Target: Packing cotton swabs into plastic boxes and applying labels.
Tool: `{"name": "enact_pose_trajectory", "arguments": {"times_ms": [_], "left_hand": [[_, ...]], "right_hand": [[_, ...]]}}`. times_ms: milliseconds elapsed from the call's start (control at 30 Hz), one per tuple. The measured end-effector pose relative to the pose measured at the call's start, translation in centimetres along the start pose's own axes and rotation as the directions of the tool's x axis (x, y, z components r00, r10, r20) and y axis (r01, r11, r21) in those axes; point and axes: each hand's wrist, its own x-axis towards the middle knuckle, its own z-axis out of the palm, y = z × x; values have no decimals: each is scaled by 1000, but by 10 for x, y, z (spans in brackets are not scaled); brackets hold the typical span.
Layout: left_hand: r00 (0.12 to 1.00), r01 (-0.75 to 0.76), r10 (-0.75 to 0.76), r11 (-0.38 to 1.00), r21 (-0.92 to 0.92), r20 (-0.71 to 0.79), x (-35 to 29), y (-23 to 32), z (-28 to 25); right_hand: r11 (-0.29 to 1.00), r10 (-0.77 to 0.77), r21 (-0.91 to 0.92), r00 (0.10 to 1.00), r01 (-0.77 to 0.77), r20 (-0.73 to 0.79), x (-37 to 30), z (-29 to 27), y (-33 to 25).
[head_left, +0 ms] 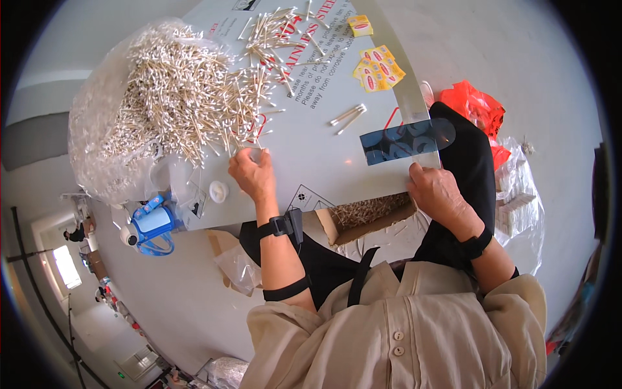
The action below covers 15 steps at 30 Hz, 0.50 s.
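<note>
Up at the far edge of the grey board (311,162) lie small yellow packets (378,68) with red ovals. Nearer, the right hand (439,193) pinches a clear blue-printed bag (405,141), its long axis running left-right. The left hand (253,174) closes on cotton swabs (188,97) beside the heap

Cotton swabs (188,97) heaped on tabletop; clear blue-printed pouch (405,139) flat at edge.

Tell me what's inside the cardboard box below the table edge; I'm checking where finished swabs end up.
The cardboard box shows a layer of cotton swabs lying side by side. The table covers its far part, and the right hand its right end.
</note>
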Motion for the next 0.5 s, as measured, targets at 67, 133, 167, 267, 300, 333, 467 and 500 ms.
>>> {"name": "enact_pose_trajectory", "arguments": {"times_ms": [67, 133, 167, 267, 300, 333, 467, 500], "left_hand": [[999, -26, 26, 1000, -13, 29, -2, 1, 4], [986, -151, 154, 987, -50, 64, -8, 9, 6], [984, -163, 168, 984, -76, 54, -10, 14, 8], [975, -217, 220, 969, -120, 10, -11, 22, 9], [984, -149, 166, 968, -201, 70, -9, 22, 6], [984, -76, 117, 958, -278, 134, -6, 21, 3], [990, 84, -36, 924, -373, 135, 39, -35, -23], [989, 139, -110, 914, -380, 97, 51, -55, -33]], "right_hand": [[1000, -17, -6, 1000, 18, 9, 7, 0, -6], [996, -80, 35, 996, 82, -51, 16, 5, -14], [995, -96, 32, 994, 98, -47, 20, 10, -18], [967, -156, 186, 982, 175, -109, 34, 29, -31], [940, -215, 231, 962, 251, -168, 39, 35, -35], [905, -269, 272, 936, 326, -228, 44, 39, -39], [885, -376, 163, 876, 436, -302, 59, 55, -40], [890, -381, 127, 867, 438, -320, 59, 54, -40]]}}
